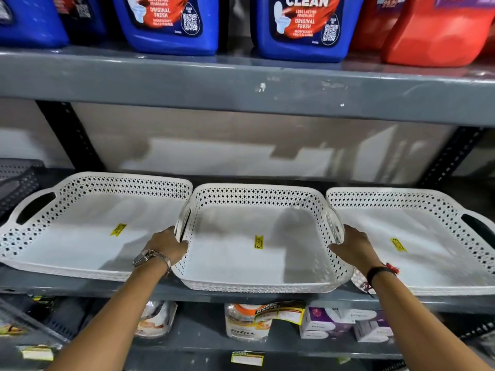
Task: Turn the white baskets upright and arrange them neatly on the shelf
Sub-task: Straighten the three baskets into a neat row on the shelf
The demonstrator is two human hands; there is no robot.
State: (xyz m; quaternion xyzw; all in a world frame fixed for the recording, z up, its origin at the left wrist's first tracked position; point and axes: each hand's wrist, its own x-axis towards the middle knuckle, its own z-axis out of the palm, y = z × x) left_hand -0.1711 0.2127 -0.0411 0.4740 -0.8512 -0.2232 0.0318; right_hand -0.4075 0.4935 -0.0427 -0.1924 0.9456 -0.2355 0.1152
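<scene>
Three white perforated baskets stand upright in a row on the grey shelf [150, 290]. The left basket [80, 253] and the right basket [417, 255] each carry a yellow sticker inside. Between them is the middle basket [257, 263], whose front edge juts slightly over the shelf lip. My left hand [167, 245] grips the middle basket's left handle. My right hand [353, 245] grips its right handle. Both forearms reach up from below.
A dark grey basket [18, 183] sits at the far left of the same shelf. Blue jugs [171, 22] and red jugs [439, 30] stand on the shelf above. Packets and boxes [329, 322] fill the shelf below. Black uprights flank the bay.
</scene>
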